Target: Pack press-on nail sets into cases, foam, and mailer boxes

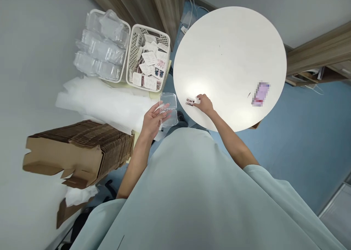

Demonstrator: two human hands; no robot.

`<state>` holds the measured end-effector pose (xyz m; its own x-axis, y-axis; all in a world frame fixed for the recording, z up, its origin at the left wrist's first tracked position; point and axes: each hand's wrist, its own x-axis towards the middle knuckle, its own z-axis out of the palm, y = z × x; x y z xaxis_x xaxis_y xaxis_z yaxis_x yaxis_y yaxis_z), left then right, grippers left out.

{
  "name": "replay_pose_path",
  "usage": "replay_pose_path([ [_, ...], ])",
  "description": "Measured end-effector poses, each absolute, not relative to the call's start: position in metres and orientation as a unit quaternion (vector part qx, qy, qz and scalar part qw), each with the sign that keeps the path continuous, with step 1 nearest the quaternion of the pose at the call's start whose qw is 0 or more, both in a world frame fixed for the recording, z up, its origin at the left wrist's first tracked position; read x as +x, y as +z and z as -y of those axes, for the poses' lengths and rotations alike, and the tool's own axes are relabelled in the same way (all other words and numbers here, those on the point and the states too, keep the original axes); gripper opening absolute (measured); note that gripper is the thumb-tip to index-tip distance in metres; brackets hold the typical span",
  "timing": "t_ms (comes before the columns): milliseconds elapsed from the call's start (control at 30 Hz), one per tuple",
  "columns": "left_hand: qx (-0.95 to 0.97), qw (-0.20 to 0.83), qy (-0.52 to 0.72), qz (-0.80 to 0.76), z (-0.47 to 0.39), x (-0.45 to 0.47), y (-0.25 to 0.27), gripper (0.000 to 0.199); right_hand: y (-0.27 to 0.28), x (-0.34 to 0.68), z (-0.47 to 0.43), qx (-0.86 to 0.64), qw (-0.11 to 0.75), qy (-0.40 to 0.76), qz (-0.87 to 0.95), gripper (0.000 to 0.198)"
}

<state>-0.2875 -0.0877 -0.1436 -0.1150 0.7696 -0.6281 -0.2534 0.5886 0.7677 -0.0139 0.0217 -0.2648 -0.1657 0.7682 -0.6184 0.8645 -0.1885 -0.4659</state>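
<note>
My left hand (154,121) is closed on a clear plastic box (168,101), its lid hinged wide open and nothing visible inside. It holds the box off the table's left edge. On the white round table (230,56), a small card of press-on nails (189,102) lies near the left rim, with two rows of pink and dark pieces. The thumb and index finger of my right hand (205,104) grip the card's right end. Whether the card is lifted at all, I cannot tell.
A white basket (128,74) with many nail cards stands left of the table. Beside it another basket (126,27) is piled with bagged clear boxes. White foam sheets (101,101) and a stack of flat brown cartons (82,144) are nearer. A blurred purple object (261,93) lies on the table's right.
</note>
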Motion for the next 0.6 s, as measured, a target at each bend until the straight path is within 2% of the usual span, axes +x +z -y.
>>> replay_pose_path([
  [133, 0.195, 0.629, 0.409, -0.631, 0.098, -0.307, -0.144, 0.077, -0.294, -0.032, -0.013, 0.647, 0.121, -0.363, -0.659, 0.060],
  [333, 0.196, 0.631, 0.410, -0.629, 0.104, -0.317, -0.146, 0.077, -0.299, -0.045, -0.003, 0.655, 0.117, -0.337, -0.666, 0.043],
  [467, 0.196, 0.651, 0.404, -0.612, 0.097, -0.311, -0.145, 0.077, -0.291, -0.035, 0.001, 0.670, 0.077, -0.368, -0.640, 0.031],
  [600, 0.181, 0.679, 0.403, -0.587, 0.083, -0.295, -0.137, 0.074, -0.269, -0.011, 0.011, 0.674, -0.032, -0.423, -0.604, 0.023],
])
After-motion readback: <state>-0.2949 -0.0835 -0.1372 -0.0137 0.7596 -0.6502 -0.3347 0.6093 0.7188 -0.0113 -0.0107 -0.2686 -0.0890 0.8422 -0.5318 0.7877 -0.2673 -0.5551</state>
